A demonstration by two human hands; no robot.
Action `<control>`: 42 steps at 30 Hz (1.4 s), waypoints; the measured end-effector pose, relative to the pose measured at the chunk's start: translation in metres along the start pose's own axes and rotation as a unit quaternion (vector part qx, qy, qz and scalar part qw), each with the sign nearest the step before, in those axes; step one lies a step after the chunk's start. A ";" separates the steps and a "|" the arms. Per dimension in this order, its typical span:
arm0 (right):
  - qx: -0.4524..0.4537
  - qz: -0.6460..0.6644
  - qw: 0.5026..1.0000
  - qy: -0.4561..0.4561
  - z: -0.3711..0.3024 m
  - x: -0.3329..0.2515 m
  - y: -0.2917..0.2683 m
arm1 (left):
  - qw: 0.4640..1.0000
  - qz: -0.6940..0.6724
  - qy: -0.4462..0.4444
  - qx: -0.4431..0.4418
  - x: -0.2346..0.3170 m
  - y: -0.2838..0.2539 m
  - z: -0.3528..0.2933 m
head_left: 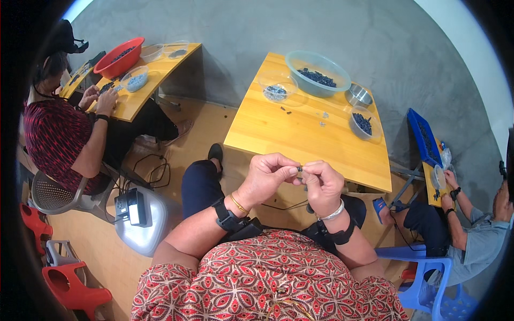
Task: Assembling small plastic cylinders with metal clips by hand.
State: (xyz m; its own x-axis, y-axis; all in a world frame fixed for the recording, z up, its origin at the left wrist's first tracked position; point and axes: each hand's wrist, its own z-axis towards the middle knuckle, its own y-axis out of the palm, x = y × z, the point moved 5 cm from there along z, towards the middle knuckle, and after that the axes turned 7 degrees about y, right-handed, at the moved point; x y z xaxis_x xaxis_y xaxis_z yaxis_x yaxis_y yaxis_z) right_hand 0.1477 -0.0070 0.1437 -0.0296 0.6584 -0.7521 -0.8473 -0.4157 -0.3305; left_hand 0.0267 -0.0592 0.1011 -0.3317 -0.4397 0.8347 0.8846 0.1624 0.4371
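My left hand [270,179] and my right hand [323,184] meet in front of my body, near the front edge of the yellow table [300,139]. Both are closed, with thumbs and fingertips pinched together at one small dark piece [300,169]. Its kind is too small to make out, and the fingers cover most of it. Across the table stands a pale teal basin [308,89] heaped with small dark parts [318,78]. A clear bowl at its left holds small silvery pieces [276,93]. Dark parts [363,124] fill another clear bowl at the right.
A metal bowl [358,97] sits beside the basin, and a few loose bits [286,111] lie on the tabletop. At left, a person works at another table with a red basin [120,58]. A person at right sits near a blue tray [424,136]. Cables [152,166] trail on the floor.
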 end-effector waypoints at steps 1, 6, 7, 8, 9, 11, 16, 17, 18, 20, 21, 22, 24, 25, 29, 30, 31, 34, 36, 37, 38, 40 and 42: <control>-0.001 0.019 1.000 0.019 0.000 0.001 0.000 | 1.000 0.023 0.012 -0.004 0.001 0.001 0.000; 0.001 0.063 0.997 0.040 0.001 -0.003 0.001 | 0.992 0.097 0.076 -0.009 0.007 0.004 0.000; -0.001 0.110 0.991 0.070 0.000 -0.003 0.002 | 0.999 0.032 0.032 0.005 0.001 0.001 -0.001; -0.002 0.110 0.992 0.069 0.000 -0.003 0.002 | 0.999 -0.033 -0.012 0.019 -0.004 -0.002 -0.001; -0.003 0.110 0.992 0.067 -0.001 -0.001 0.002 | 0.999 -0.033 -0.012 0.019 -0.004 -0.002 -0.001; -0.004 0.110 0.992 0.066 -0.003 -0.002 0.002 | 0.996 -0.091 -0.012 0.003 -0.004 0.000 0.000; 0.008 0.072 0.995 0.067 -0.002 -0.015 -0.001 | 0.991 -0.128 -0.038 0.002 -0.004 0.001 0.000; 0.007 0.072 0.995 0.067 -0.002 -0.015 -0.001 | 0.990 -0.137 -0.040 -0.003 -0.003 0.002 0.000; 0.010 0.072 0.995 0.065 -0.004 -0.014 0.000 | 0.990 -0.138 -0.039 -0.002 -0.002 0.002 0.000; 0.011 0.072 0.995 0.063 -0.005 -0.013 0.000 | 0.988 -0.145 -0.045 -0.008 -0.001 0.003 -0.001; 0.004 0.088 0.992 0.086 -0.005 -0.010 0.001 | 0.988 -0.146 -0.044 -0.008 -0.001 0.003 -0.001; -0.003 0.103 0.989 0.109 -0.006 -0.007 0.001 | 0.988 -0.152 -0.038 -0.012 -0.001 0.003 0.000; -0.019 0.134 0.983 0.121 -0.006 -0.001 0.001 | 0.987 -0.158 -0.032 -0.016 -0.001 0.003 0.000; -0.034 0.165 0.977 0.132 -0.006 0.002 0.001 | 0.985 -0.164 -0.036 -0.028 0.000 0.005 0.000; -0.064 0.245 0.952 0.172 -0.001 0.003 0.000 | 0.980 -0.190 -0.043 -0.042 0.001 0.006 -0.002; -0.079 0.251 0.948 0.181 -0.001 0.006 0.000 | 0.980 -0.190 -0.043 -0.042 0.002 0.007 -0.001; -0.094 0.256 0.943 0.190 -0.001 0.008 0.001 | 0.976 -0.208 -0.049 -0.051 0.001 0.008 -0.001; -0.088 0.297 0.929 0.203 -0.001 0.014 0.002 | 0.969 -0.235 -0.057 -0.056 -0.003 0.006 -0.001; -0.084 0.305 0.925 0.210 -0.001 0.015 0.001 | 0.966 -0.245 -0.061 -0.054 -0.004 0.005 -0.001; -0.080 0.313 0.921 0.216 -0.002 0.016 0.001 | 0.966 -0.244 -0.067 -0.053 -0.003 0.006 -0.002; -0.079 0.314 0.921 0.217 -0.001 0.016 0.001 | 0.966 -0.243 -0.074 -0.052 -0.002 0.007 -0.002; -0.075 0.300 0.928 0.206 -0.001 0.013 0.001 | 0.966 -0.244 -0.069 -0.055 -0.004 0.006 -0.002; -0.075 0.297 0.930 0.204 -0.001 0.014 0.001 | 0.966 -0.244 -0.066 -0.058 -0.004 0.006 -0.002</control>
State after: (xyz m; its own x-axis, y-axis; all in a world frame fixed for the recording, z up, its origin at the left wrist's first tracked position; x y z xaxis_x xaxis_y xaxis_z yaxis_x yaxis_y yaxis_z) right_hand 0.1472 0.0008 0.1323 -0.2395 0.0046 -0.9709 -0.6614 -0.7329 0.1596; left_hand 0.0337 -0.0584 0.0995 -0.7498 -0.3219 0.5781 0.6414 -0.1390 0.7545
